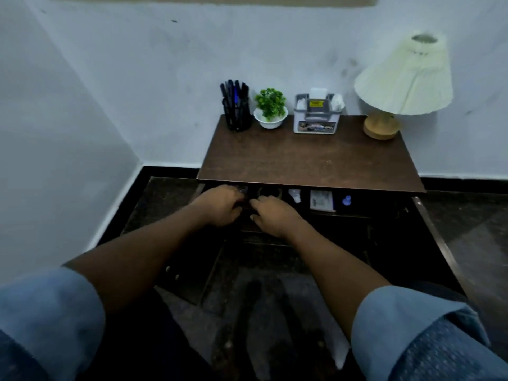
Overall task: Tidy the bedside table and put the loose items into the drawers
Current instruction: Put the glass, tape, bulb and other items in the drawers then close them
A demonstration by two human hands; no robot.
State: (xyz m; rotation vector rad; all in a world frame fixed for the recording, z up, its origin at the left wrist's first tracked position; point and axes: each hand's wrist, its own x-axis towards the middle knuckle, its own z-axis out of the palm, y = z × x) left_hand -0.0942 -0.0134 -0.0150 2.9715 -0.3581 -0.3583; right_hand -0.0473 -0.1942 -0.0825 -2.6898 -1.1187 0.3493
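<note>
The brown bedside table (310, 158) stands against the wall with its top drawer (371, 213) pulled out. Both my hands reach into the drawer's left part. My left hand (220, 206) has curled fingers around a small dark object that I cannot make out. My right hand (272, 215) lies beside it, fingers bent down into the drawer; what it touches is hidden. Inside the drawer lie a crumpled white piece (294, 194), a white packet (321, 200) and a small blue item (347, 200).
At the back of the tabletop stand a black pen holder (237, 111), a small green plant in a white bowl (270, 110), a grey organiser box (316, 112) and a cream-shaded lamp (398, 86). A lower drawer (275, 259) is also open. Dark floor lies around.
</note>
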